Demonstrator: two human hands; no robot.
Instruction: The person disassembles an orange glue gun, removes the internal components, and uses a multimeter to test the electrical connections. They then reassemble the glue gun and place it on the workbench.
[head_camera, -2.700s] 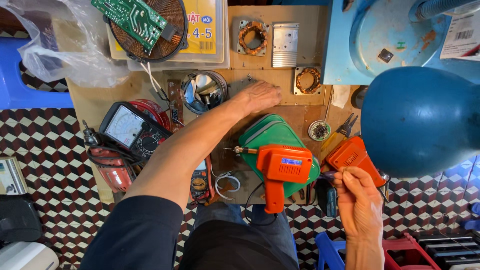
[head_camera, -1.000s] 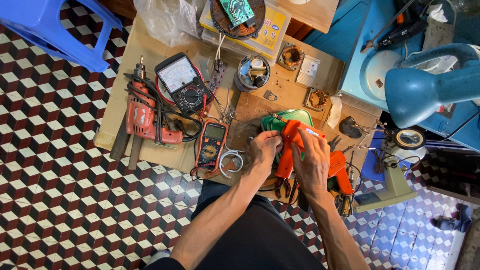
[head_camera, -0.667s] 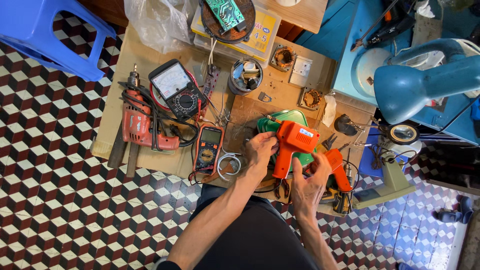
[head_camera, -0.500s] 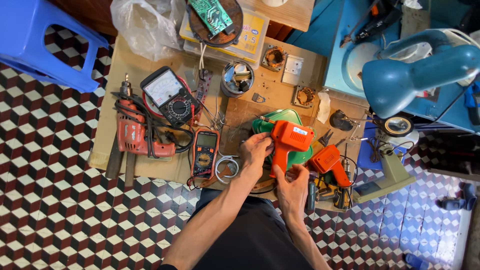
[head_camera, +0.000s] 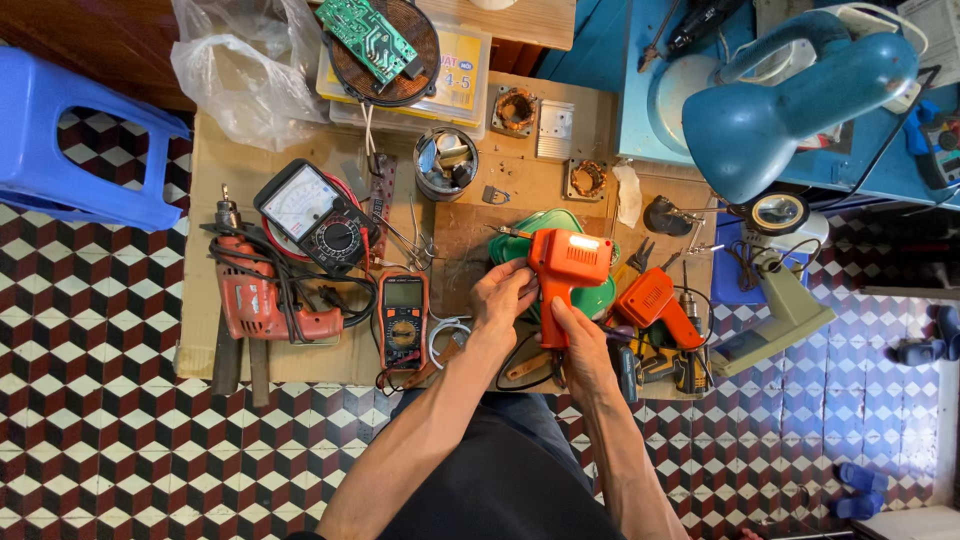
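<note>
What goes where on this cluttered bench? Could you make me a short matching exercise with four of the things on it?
Things:
1. orange soldering gun
2. red electric drill
3. blue plastic stool
4. green circuit board

Places:
A. on the tiled floor, far left
B. on the round coil at the top
C. held in both hands
D. lying on the cardboard, left side

Pairs: 1-C, 2-D, 3-A, 4-B

Soldering gun (head_camera: 562, 272) centre; multimeter (head_camera: 403, 318) left; drill (head_camera: 262, 300) farther left.
</note>
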